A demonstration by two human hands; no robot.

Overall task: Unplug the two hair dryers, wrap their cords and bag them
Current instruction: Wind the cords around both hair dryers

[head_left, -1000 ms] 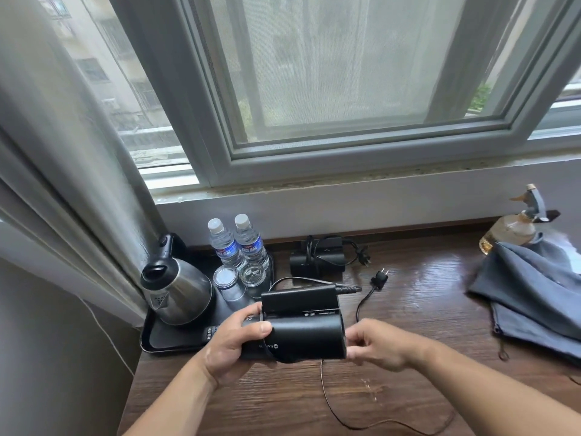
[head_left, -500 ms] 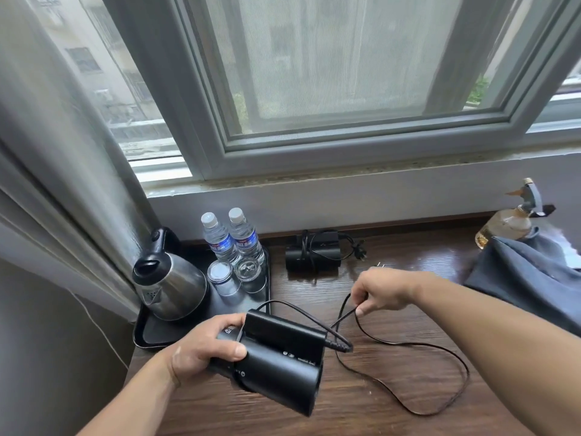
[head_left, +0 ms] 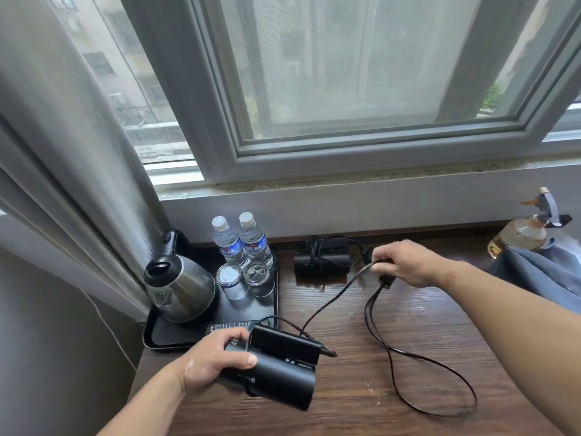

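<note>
Two hair dryers sit on the dark wooden desk (head_left: 361,410). The nearer hair dryer (head_left: 279,372), black plastic with its handle folded against the barrel, is just in front of the near right corner of the black rectangular tray (head_left: 147,338). It is tilted in the left hand (head_left: 213,357), whose fingers and thumb curl round its rear end. Its thin black cord (head_left: 388,347) rises to the right hand (head_left: 405,262), which is well to the right of the tray. That hand's fingers are curled, pinching doubled strands, and a slack loop lies on the wood below.

The farther hair dryer (head_left: 322,258), black with its cord wound round it, lies just right of the tray's far corner.

On the tray stand a steel kettle (head_left: 180,291), two clear water bottles (head_left: 228,243) and two glasses (head_left: 231,280). Far right of the tray are an amber spray bottle (head_left: 518,236) and a grey-blue cloth (head_left: 547,275).
</note>
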